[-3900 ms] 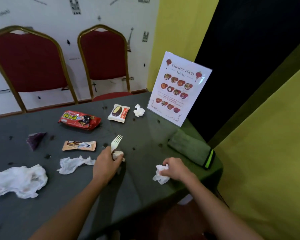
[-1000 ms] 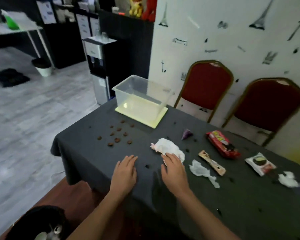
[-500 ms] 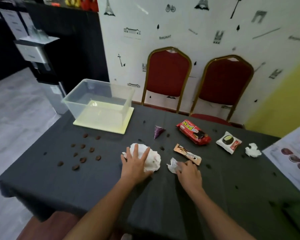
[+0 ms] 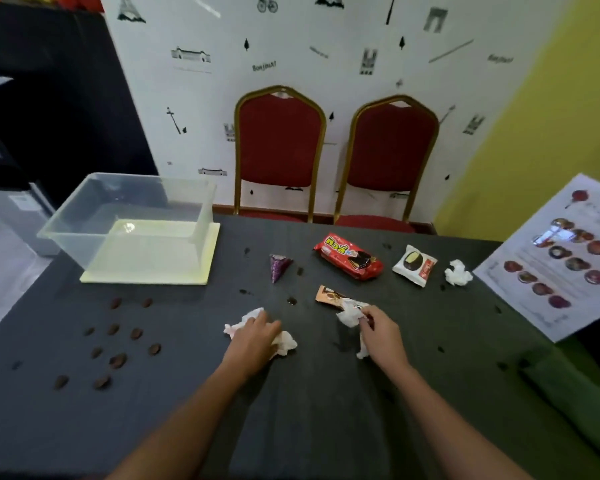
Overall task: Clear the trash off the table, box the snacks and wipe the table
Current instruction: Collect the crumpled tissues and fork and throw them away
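My left hand (image 4: 255, 336) closes over a large crumpled white tissue (image 4: 286, 342) on the dark tablecloth (image 4: 326, 410). My right hand (image 4: 380, 332) pinches a smaller crumpled tissue (image 4: 349, 317), just below an orange-brown snack bar (image 4: 329, 296). Farther back lie a red snack pack (image 4: 349, 256), a white snack packet (image 4: 414, 265), a purple cone wrapper (image 4: 278, 266) and one more tissue ball (image 4: 458, 272). A clear plastic box (image 4: 132, 216) stands on a pale yellow lid at the back left.
Several brown round pieces (image 4: 118, 341) and dark crumbs dot the cloth on the left. A menu card (image 4: 561, 258) stands at the right edge, with a green cloth (image 4: 575, 403) in front of it. Two red chairs (image 4: 333, 150) stand behind the table.
Both hands have tightened onto their tissues, which are now bunched smaller. The view has shifted slightly right and closer; earlier I was at the table's right end holding a fork and tissue.
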